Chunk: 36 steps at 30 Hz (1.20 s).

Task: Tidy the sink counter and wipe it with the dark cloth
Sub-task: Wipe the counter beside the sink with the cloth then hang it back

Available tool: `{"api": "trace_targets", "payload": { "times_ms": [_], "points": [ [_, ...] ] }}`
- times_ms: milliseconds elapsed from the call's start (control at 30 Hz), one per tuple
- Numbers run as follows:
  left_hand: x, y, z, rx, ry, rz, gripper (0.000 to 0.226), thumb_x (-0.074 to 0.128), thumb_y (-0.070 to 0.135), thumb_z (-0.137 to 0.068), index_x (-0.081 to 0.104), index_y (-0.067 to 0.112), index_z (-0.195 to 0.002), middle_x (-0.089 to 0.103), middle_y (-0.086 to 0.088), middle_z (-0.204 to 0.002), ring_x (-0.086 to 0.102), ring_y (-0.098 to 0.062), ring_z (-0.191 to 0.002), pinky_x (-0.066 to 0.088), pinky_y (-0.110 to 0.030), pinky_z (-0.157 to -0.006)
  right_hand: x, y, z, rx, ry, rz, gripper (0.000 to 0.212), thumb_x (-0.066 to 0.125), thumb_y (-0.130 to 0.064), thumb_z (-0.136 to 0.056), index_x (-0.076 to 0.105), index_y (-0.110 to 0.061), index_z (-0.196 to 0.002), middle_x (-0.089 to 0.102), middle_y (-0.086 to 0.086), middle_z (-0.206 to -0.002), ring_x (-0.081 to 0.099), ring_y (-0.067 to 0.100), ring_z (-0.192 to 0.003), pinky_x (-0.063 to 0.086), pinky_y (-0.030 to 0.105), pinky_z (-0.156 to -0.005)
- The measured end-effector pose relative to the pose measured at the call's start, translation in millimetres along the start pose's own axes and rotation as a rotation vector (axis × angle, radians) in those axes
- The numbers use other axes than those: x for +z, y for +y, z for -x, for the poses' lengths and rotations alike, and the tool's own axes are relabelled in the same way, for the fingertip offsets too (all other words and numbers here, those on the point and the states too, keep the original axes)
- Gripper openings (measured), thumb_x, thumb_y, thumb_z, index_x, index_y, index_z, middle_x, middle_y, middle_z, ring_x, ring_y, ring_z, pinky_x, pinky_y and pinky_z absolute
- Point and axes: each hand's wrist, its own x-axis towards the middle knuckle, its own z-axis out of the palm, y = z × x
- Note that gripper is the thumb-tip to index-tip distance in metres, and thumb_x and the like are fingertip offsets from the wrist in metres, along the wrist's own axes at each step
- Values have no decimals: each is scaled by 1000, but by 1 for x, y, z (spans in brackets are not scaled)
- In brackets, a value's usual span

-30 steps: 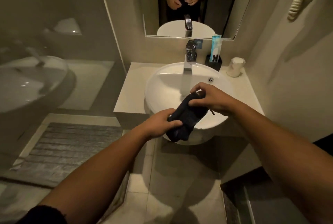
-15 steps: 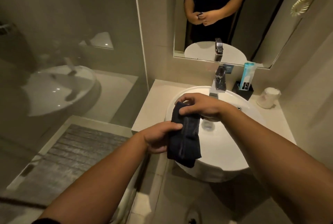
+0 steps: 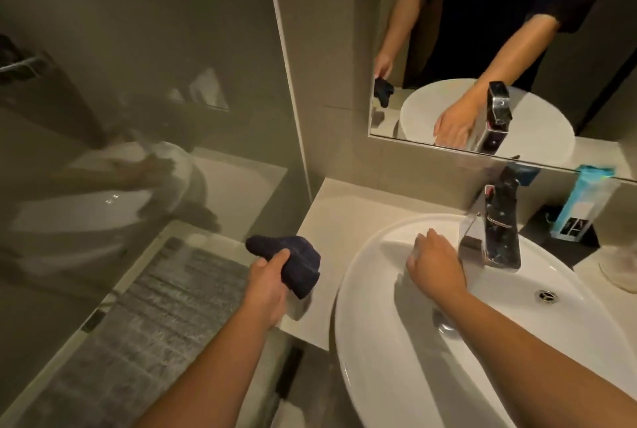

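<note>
My left hand [image 3: 267,284] grips the bunched dark cloth [image 3: 293,260] just over the front left corner of the pale sink counter [image 3: 348,214]. My right hand [image 3: 436,262] holds nothing and rests with fingers spread inside the white round basin [image 3: 389,376], just left of the chrome tap [image 3: 496,231]. The cloth hangs partly past the counter's left edge.
A blue toothpaste box [image 3: 582,201] stands in a black holder [image 3: 565,234] at the back right of the counter, with a pale cup [image 3: 620,265] beside it. A mirror [image 3: 499,31] hangs above. A glass shower screen [image 3: 138,117] and grey mat [image 3: 151,324] lie to the left.
My right hand let go of the cloth and moved into the basin near the tap. My left hand carried the cloth left, over the counter corner. The camera moved closer.
</note>
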Motion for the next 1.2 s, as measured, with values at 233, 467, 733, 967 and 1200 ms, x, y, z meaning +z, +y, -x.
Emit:
{"api": "trace_targets", "payload": {
  "times_ms": [233,467,733,967,1200],
  "points": [
    [30,34,-100,254,36,-438,21,52,14,-94,54,9,-114,64,-10,-109,60,-28,-105,47,-39,-90,41,4,0,-27,64,320,76,70,-23,-76,40,4,-140,39,27,-147,35,45,-137,27,57,-112],
    [107,53,-199,766,-208,-1242,44,44,9,-96,36,4,-139,52,-19,-134,50,-35,-121,40,-38,-94,60,1,-4,25,121,347,73,63,-17,-82,29,5,-143,31,28,-151,22,46,-141,14,58,-116],
    [111,0,-258,1137,-627,-1791,57,44,0,-93,29,12,-147,21,-12,-158,19,-28,-146,14,-39,-119,76,-2,-8,77,212,304,73,47,-25,-83,19,2,-145,25,27,-153,17,45,-143,10,60,-116],
    [80,-11,-232,1088,-608,-1741,59,46,-2,-93,31,16,-147,22,-6,-159,19,-22,-146,14,-35,-119,77,-2,-8,61,231,294,74,46,-24,-81,21,2,-145,26,27,-153,18,44,-143,10,59,-117],
    [-1,-35,-156,1012,-568,-1726,51,44,9,-97,35,17,-146,24,-5,-158,21,-22,-146,14,-35,-118,71,5,-5,2,172,287,75,44,-26,-80,22,4,-145,26,29,-152,20,46,-142,13,61,-116]
  ]
}}
